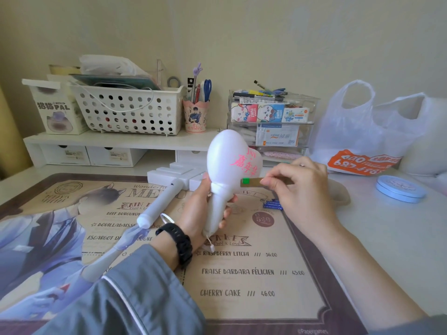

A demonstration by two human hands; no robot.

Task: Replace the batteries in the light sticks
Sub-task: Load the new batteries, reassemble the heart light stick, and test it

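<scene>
The left hand (196, 210) grips the handle of the heart light stick (232, 158), held up over the mat (242, 308), while the right hand (295, 183) pinches a thin brown strip (252, 182) with a green end right by the heart's neck. It looks like this stick is being worked on, and next the blue batteries (273, 204) lying just behind must be picked up. The mat in front has open room; a second light stick (157, 204) lies at the left
</scene>
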